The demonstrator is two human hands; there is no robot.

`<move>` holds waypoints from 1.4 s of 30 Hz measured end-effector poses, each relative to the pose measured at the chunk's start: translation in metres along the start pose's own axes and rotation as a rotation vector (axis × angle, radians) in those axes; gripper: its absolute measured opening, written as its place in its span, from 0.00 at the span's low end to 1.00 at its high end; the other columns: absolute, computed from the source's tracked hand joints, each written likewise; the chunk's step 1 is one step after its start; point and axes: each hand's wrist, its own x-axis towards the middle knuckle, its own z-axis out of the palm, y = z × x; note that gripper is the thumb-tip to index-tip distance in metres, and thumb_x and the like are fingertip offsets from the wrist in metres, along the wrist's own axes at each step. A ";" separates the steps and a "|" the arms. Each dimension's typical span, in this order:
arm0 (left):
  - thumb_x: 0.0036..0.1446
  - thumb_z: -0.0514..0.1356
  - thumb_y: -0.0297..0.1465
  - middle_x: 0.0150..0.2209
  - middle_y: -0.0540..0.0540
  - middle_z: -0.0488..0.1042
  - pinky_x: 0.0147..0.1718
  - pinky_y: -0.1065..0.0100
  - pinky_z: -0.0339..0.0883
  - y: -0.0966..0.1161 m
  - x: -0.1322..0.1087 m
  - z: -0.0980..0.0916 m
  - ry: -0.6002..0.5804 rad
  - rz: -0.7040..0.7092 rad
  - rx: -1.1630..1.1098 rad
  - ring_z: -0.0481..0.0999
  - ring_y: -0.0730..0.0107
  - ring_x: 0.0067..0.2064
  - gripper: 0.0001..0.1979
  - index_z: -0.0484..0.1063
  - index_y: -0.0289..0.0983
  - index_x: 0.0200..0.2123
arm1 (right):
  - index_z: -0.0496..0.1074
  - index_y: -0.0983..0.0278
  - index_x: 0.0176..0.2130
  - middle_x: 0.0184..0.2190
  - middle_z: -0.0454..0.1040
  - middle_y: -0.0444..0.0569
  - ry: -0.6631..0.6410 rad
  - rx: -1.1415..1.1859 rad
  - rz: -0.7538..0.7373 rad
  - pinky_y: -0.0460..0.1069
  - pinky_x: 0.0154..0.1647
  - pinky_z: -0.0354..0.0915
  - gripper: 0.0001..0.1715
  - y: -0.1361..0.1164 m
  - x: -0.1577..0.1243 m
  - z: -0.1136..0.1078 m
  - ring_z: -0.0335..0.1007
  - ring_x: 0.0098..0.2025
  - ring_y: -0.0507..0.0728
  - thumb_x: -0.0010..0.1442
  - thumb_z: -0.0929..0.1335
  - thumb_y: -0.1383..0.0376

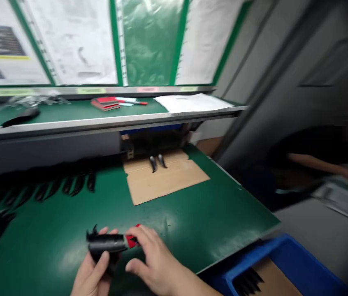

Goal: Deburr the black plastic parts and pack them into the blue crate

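Observation:
My left hand (92, 273) is closed around a black curved plastic part (107, 243), thumb along its near side. A small hooked piece sticks up at the part's left end, and its right end meets a red piece (131, 241). My right hand (158, 259) lies over that red piece with its fingertips at it, partly hiding it. The right thumb stands well apart from the fingers. Both hands are above the green table top (168, 218), close to its front.
Black curved parts (67, 185) line the table's left back, with more piled at far left. Cardboard (164, 185) carries two small dark pieces (153, 163). A shelf (109, 123) crosses above. A blue bin (300, 255) stands lower right. Another person's arm (322, 164) shows at right.

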 end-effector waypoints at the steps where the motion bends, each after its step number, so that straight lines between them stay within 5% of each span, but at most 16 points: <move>1: 0.43 0.70 0.39 0.50 0.43 0.75 0.54 0.53 0.63 -0.001 0.004 -0.003 -0.020 0.023 -0.020 0.70 0.50 0.54 0.26 0.71 0.43 0.47 | 0.61 0.57 0.55 0.47 0.69 0.52 -0.039 -0.001 -0.026 0.57 0.52 0.61 0.38 0.000 0.005 -0.006 0.64 0.48 0.62 0.56 0.59 0.37; 10: 0.46 0.69 0.33 0.50 0.38 0.73 0.52 0.55 0.66 -0.004 0.000 -0.019 -0.140 0.233 0.136 0.72 0.50 0.53 0.26 0.68 0.38 0.48 | 0.68 0.62 0.46 0.32 0.68 0.50 -0.154 -0.290 -0.327 0.52 0.35 0.57 0.43 0.019 0.040 -0.009 0.61 0.34 0.58 0.57 0.47 0.36; 21: 0.48 0.67 0.31 0.50 0.38 0.73 0.50 0.58 0.68 -0.016 -0.002 -0.029 -0.089 0.228 0.228 0.74 0.53 0.50 0.24 0.66 0.38 0.49 | 0.65 0.62 0.29 0.26 0.67 0.47 -0.147 -0.504 -0.491 0.51 0.29 0.45 0.41 0.033 0.048 -0.006 0.55 0.28 0.55 0.60 0.44 0.38; 28: 0.52 0.65 0.29 0.50 0.41 0.73 0.52 0.60 0.66 -0.010 -0.003 -0.031 -0.212 0.232 0.346 0.70 0.57 0.54 0.20 0.65 0.40 0.48 | 0.65 0.62 0.26 0.23 0.68 0.46 -0.120 -0.490 -0.495 0.50 0.27 0.43 0.40 0.037 0.038 -0.004 0.56 0.26 0.53 0.62 0.45 0.40; 35: 0.53 0.64 0.29 0.47 0.45 0.73 0.53 0.63 0.65 -0.008 -0.005 -0.029 -0.279 0.244 0.452 0.70 0.62 0.53 0.17 0.66 0.41 0.45 | 0.68 0.61 0.28 0.23 0.70 0.45 -0.244 -0.458 -0.428 0.49 0.27 0.49 0.35 0.045 0.028 0.002 0.61 0.25 0.53 0.61 0.52 0.38; 42: 0.51 0.66 0.29 0.47 0.45 0.73 0.52 0.64 0.65 -0.014 -0.003 -0.033 -0.316 0.202 0.415 0.70 0.62 0.52 0.18 0.66 0.42 0.44 | 0.64 0.62 0.26 0.22 0.67 0.42 -0.387 -0.123 -0.361 0.47 0.27 0.53 0.36 0.045 0.022 -0.005 0.62 0.25 0.51 0.59 0.50 0.37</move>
